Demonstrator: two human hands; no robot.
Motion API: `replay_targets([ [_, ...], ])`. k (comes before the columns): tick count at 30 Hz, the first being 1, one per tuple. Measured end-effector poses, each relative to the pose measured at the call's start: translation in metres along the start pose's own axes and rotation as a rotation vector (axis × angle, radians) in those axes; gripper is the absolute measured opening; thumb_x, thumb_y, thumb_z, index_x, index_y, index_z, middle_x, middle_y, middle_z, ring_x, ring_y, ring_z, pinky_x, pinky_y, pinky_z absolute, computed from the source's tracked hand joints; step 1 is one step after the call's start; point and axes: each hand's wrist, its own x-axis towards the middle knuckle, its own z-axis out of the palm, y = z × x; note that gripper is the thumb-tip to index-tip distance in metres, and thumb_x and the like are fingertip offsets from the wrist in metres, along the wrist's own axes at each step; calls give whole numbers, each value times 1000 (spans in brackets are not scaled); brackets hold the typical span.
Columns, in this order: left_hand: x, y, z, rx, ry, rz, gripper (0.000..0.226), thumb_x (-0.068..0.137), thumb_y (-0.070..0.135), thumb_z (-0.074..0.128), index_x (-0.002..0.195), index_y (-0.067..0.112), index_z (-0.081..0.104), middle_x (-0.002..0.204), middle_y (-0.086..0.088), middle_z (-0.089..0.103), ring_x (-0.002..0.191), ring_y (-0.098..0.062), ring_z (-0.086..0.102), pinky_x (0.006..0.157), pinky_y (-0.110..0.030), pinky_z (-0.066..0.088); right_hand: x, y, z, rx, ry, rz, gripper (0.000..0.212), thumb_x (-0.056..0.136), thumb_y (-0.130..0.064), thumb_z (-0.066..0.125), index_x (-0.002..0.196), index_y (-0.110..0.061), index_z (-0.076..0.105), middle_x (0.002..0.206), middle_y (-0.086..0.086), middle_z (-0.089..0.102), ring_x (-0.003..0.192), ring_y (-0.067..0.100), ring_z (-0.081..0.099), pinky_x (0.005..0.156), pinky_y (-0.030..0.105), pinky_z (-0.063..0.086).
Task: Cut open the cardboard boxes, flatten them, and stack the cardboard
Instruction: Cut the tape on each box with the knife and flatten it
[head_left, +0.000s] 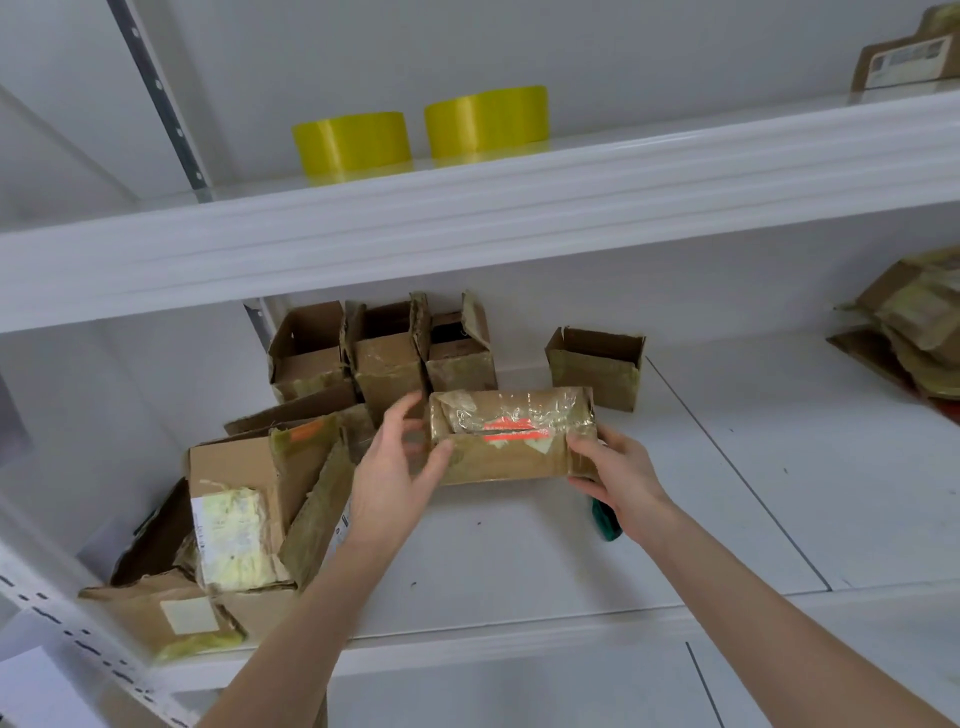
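Note:
A small taped cardboard box (511, 441) with orange-red markings under clear tape is held just above the white shelf (519, 551), between my two hands. My left hand (392, 470) grips its left end, thumb on the front face and fingers over the top edge. At the right end, my right hand (621, 480) has its fingers curled round the box. A green object (605, 522), possibly a cutter handle, shows just below my right hand; I cannot tell whether it is held or lies on the shelf.
Three open boxes (387, 358) stand at the back of the shelf, with another open box (597, 366) to their right. Torn, crumpled boxes (244, 525) pile at the left front. Flattened cardboard (914, 332) lies far right. Two yellow tape rolls (421, 135) sit on the upper shelf.

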Motion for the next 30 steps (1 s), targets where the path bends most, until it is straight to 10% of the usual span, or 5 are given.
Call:
replay_targets([
  [6,18,20,-2,389,-133,224,51,76,48,72,121,30,56,133,-1,37,114,-12,42,89,-23,40,-1,7,17,16,49,94,42,80,-41,74,114,-27,54,106,-3,64,96,17,64,77,38,59],
  [18,18,15,9,444,-242,318,49,95,31,56,140,43,42,130,5,50,103,-14,59,83,-29,53,-9,13,3,82,-332,114,53,83,11,48,126,-17,57,116,12,67,104,25,67,83,36,57],
  [23,21,17,7,797,-345,368,88,77,56,69,149,40,20,138,-1,34,120,-16,42,98,-30,44,-6,13,-6,187,-322,69,55,81,15,40,124,-11,62,123,18,60,106,26,59,73,27,55],
  [27,24,28,2,588,-133,411,40,90,32,62,128,23,60,114,0,59,92,-15,60,71,-27,53,-5,16,-12,179,-335,59,57,81,17,37,122,-12,65,113,15,61,91,21,58,66,24,52],
  [30,36,34,-1,332,-91,103,31,91,36,60,110,14,70,96,-2,70,86,-18,64,71,-26,48,-3,17,-17,138,-325,73,57,82,17,38,116,-18,68,116,14,62,94,23,59,70,28,53],
])
